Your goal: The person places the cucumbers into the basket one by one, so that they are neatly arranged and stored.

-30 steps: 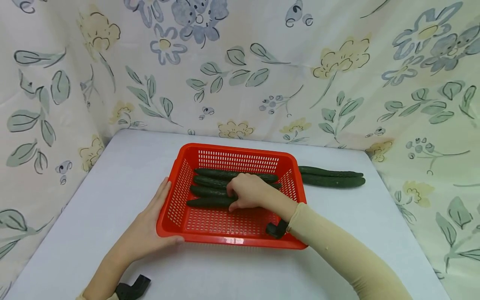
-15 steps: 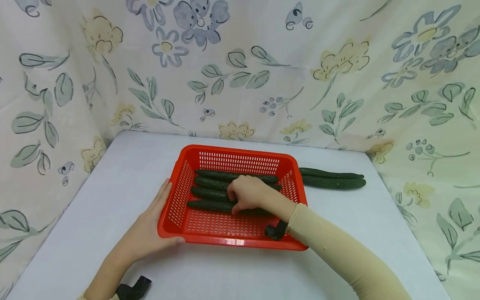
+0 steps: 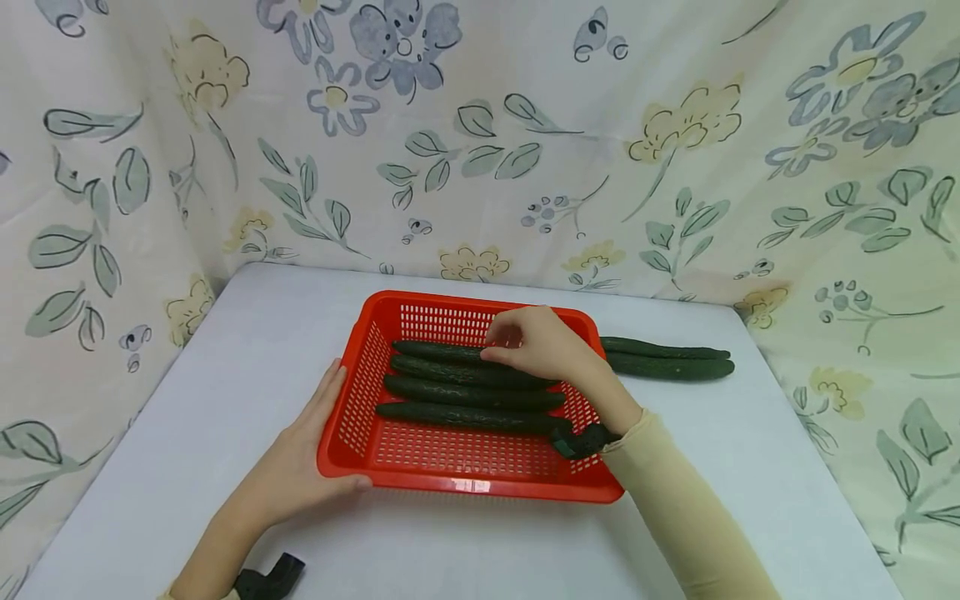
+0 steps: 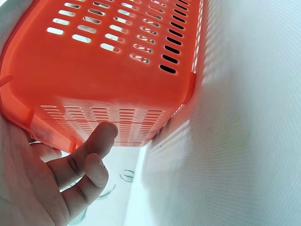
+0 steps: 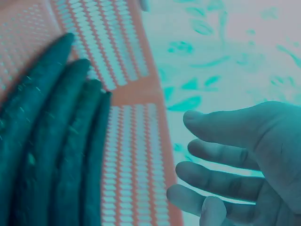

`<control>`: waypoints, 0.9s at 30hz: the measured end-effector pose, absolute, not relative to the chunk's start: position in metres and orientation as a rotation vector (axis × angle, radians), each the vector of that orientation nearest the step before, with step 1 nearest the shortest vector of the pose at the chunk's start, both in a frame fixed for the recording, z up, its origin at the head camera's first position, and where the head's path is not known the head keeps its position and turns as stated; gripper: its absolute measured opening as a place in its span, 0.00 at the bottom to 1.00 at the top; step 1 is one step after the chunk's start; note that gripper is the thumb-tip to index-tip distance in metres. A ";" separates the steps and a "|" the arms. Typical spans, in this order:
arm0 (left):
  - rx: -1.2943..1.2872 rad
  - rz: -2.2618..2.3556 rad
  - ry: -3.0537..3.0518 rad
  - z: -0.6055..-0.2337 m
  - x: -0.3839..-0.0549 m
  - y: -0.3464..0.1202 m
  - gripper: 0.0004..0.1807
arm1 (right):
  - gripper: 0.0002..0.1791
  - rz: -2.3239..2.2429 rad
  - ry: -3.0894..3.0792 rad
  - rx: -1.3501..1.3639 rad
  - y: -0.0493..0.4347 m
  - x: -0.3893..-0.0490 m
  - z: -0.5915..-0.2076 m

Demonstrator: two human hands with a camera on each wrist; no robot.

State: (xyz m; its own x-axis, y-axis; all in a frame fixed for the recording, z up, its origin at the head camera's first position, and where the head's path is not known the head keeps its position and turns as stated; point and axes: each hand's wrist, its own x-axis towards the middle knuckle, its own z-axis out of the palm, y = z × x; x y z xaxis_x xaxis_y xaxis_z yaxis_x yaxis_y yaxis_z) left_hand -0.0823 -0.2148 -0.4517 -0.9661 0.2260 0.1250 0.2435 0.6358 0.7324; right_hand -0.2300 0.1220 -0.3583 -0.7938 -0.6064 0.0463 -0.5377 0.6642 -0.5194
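Note:
A red plastic basket (image 3: 480, 485) with slotted walls stands on the white table, with several dark green cucumbers (image 3: 472, 417) lying side by side in it. My left hand (image 3: 288, 458) grips its near left corner, thumb at the front rim and fingers along the left side. From below, in the left wrist view, the fingers (image 4: 82, 155) bend beside the basket's outer wall (image 4: 94, 80). Above the back right of the basket is my right hand (image 3: 543, 342), holding nothing. The right wrist view shows its fingers (image 5: 221, 183) spread apart and loosely bent, away from the cucumbers (image 5: 51, 122).
Two more cucumbers (image 3: 667, 367) lie on the table (image 3: 697, 450) just right of the basket. A floral curtain (image 3: 480, 158) hangs behind the table and at both sides. A black wrist device (image 3: 581, 440) on the right arm overlaps the basket's right part.
My right hand has let go of the nearest cucumbers, risen, and moved back and right over the basket. The cucumbers now lie uncovered in a row. My left hand keeps its place.

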 end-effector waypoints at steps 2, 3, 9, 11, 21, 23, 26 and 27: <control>-0.404 -1.264 -2.824 -0.452 -0.082 -0.215 0.76 | 0.08 -0.855 2.767 -0.911 0.133 -0.230 -0.353; -0.404 -1.262 -2.824 -0.452 -0.082 -0.215 0.76 | 0.09 -0.880 2.782 -0.897 0.139 -0.230 -0.352; -0.401 -1.258 -2.828 -0.452 -0.082 -0.215 0.76 | 0.12 -1.041 2.863 -0.774 0.179 -0.232 -0.351; -0.399 -1.261 -2.827 -0.452 -0.082 -0.215 0.76 | 0.13 -1.089 2.889 -0.714 0.194 -0.232 -0.355; -0.388 -1.271 -2.835 -0.451 -0.081 -0.214 0.76 | 0.18 -1.271 2.935 -0.459 0.258 -0.215 -0.382; -0.389 -1.266 -2.836 -0.451 -0.082 -0.215 0.76 | 0.17 -1.291 2.951 -0.428 0.268 -0.212 -0.387; -0.389 -1.270 -2.837 -0.451 -0.082 -0.215 0.76 | 0.17 -1.314 2.981 -0.385 0.283 -0.210 -0.395; -0.389 -1.270 -2.838 -0.451 -0.082 -0.214 0.76 | 0.16 -1.323 2.989 -0.366 0.288 -0.209 -0.398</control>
State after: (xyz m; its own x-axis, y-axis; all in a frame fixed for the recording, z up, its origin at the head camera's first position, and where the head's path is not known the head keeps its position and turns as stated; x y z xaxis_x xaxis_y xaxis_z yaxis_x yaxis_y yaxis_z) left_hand -0.0821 -0.2145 -0.4506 -0.9692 0.2212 0.1082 0.2281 0.6408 0.7330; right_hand -0.2093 0.2881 -0.3979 -0.9645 -0.1423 0.2226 -0.2604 0.6535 -0.7107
